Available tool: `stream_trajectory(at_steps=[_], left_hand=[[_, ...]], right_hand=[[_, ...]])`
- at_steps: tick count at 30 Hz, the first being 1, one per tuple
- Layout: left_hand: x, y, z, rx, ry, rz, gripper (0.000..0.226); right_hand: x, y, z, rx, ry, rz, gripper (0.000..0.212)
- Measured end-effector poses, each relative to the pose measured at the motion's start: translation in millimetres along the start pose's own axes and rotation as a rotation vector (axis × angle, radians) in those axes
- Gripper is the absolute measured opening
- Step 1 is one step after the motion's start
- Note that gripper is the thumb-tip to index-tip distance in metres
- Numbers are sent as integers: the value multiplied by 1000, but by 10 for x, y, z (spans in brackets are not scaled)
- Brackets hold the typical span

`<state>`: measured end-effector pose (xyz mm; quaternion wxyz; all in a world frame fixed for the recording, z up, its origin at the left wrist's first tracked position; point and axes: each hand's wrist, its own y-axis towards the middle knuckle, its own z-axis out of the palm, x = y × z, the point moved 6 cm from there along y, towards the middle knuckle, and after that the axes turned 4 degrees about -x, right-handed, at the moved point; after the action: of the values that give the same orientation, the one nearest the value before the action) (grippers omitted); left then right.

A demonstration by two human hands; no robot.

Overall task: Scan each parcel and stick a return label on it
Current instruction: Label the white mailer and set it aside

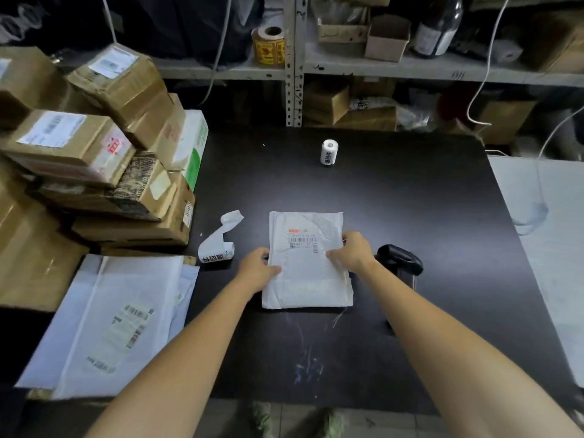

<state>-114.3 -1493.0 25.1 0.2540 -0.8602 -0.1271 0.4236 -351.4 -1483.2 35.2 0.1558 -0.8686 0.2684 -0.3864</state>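
A white padded mailer [303, 279] lies flat on the black table [410, 216], its printed barcode label facing up. My left hand [257, 270] grips the mailer's left edge, thumb on top. My right hand [352, 249] holds its right edge, with fingers on the top face near the label. A black handheld scanner [399, 259] lies on the table just right of my right wrist. A strip of white return labels [218, 243] curls on the table left of the mailer. A small white label roll [329, 152] stands upright farther back.
Taped cardboard parcels [94, 159] are stacked high along the left side. Large white poly mailers [107, 320] lie at the front left. Metal shelving [294, 67] behind the table carries boxes, a yellow sticker roll [270, 47] and a bottle. A white surface [550, 248] adjoins the table's right side.
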Motion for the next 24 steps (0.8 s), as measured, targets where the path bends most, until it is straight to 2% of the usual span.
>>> stream_trajectory(at_steps=[3, 7, 12, 14, 16, 21, 22, 24], left_hand=[[21, 48, -8, 22, 30, 9, 36], [34, 57, -14, 78, 28, 14, 39], [-6, 64, -27, 121, 38, 19, 38], [-13, 52, -27, 116, 43, 15, 36], [-6, 37, -24, 100, 47, 16, 32], [24, -13, -37, 54, 59, 17, 30], [40, -14, -35, 55, 52, 8, 31], [68, -10, -38, 54, 46, -8, 29]], right_hand=[[-18, 4, 31, -29, 12, 21, 28], [-4, -117, -84, -103, -22, -9, 48], [24, -367, -666, -413, -109, -102, 38], [-78, -488, -899, -548, -184, -82, 37], [-284, -621, -1004, -608, -244, 13, 44], [-973, -874, -846, -490, -87, 389, 83], [-1077, -886, -784, -451, -23, 422, 83], [-1212, -892, -662, -394, 73, 442, 65]])
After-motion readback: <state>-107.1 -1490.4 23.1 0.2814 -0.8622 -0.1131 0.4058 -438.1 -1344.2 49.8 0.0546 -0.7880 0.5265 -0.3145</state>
